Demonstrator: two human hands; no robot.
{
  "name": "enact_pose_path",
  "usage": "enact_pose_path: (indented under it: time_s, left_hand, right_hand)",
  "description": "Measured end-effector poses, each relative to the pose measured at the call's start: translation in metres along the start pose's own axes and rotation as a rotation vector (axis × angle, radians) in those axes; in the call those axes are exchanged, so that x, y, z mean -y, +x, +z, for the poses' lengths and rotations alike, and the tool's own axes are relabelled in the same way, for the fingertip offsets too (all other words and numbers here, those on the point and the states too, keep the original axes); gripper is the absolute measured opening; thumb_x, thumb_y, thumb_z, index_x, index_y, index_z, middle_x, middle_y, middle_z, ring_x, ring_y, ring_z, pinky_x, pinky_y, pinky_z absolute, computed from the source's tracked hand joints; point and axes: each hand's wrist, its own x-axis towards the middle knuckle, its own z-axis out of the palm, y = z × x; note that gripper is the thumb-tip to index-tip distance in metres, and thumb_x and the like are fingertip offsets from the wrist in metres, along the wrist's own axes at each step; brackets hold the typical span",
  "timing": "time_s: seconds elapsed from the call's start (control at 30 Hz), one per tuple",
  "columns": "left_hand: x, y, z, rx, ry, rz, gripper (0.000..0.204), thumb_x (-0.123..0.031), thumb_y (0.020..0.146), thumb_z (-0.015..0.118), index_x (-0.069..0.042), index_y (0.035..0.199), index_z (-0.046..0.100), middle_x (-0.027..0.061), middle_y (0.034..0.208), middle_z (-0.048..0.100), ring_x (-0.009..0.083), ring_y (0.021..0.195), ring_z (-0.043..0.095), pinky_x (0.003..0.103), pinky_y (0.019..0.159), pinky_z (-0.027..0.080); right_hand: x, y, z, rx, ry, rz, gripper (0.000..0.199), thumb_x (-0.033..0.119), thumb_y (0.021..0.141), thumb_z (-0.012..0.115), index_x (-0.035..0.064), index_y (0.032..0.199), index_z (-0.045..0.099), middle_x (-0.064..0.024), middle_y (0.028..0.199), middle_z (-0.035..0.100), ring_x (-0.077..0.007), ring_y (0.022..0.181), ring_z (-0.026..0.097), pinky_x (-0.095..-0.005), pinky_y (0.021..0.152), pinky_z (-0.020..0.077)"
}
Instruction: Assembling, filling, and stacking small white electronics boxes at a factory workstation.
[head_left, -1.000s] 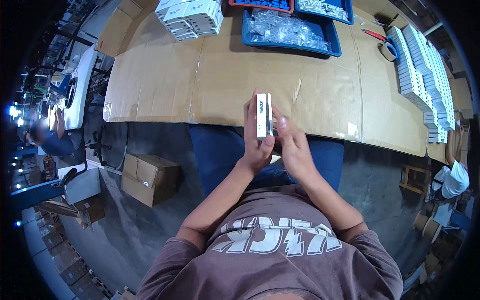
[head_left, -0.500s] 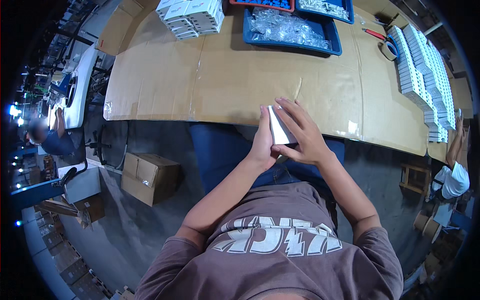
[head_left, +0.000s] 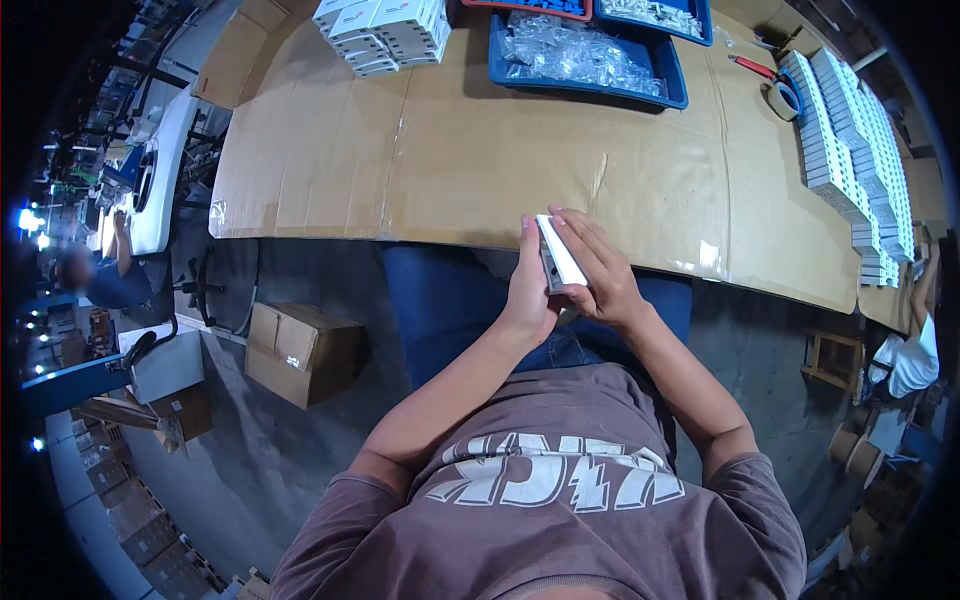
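Just over the near edge of the cardboard-covered table, in front of my waist, I hold a small white box between both hands. My left hand is closed along its left side, with the thumb pointing up beside it. My right hand wraps the other side, its fingers together and its thumb at the near end. A white face of the box and a narrow greyish side show between my hands. My palms and fingers hide the rest.
White boxes are stacked at the far left. A blue tray of clear plastic pieces sits at the back. Tape and long box stacks lie right. A carton stands on the floor. Two people work at the sides.
The box has turned between my hands, so less of its white face and more of its greyish side shows. My right fingers have drawn together and closer around it.
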Motion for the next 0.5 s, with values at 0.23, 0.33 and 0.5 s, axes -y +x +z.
enact_pose_path:
  time_s: [0.23,0.33,0.5]
  left_hand:
    - [0.004,0.001,0.000,0.012,-0.043,-0.023,0.059,-0.065,0.106,0.035,-0.016,0.132,0.056,0.0026,0.115,0.065,0.0174,0.105,0.065,0.037,0.086,0.055]
    - [0.000,0.001,0.002,-0.004,-0.045,-0.002,0.061,-0.066,0.106,0.034,-0.016,0.133,0.055,0.0033,0.119,0.065,0.0189,0.108,0.064,0.039,0.090,0.055]
    - [-0.006,0.002,0.007,-0.068,-0.004,-0.010,0.059,-0.065,0.105,0.041,-0.015,0.134,0.054,0.0045,0.122,0.064,0.0203,0.110,0.063,0.040,0.091,0.054]
  right_hand:
    - [0.004,-0.002,0.001,-0.047,0.198,0.155,0.068,0.045,0.102,0.055,-0.0071,0.145,0.050,-0.0290,0.144,0.054,-0.0458,0.134,0.053,-0.0490,0.112,0.0429]
    - [0.002,0.002,-0.001,0.007,0.201,0.154,0.068,0.045,0.102,0.055,-0.0046,0.147,0.049,-0.0275,0.147,0.052,-0.0442,0.137,0.051,-0.0488,0.116,0.0387]
    - [0.005,0.000,0.000,-0.076,0.427,0.347,0.063,0.039,0.102,0.056,-0.0017,0.149,0.048,-0.0219,0.150,0.053,-0.0343,0.137,0.054,-0.0432,0.116,0.0386]
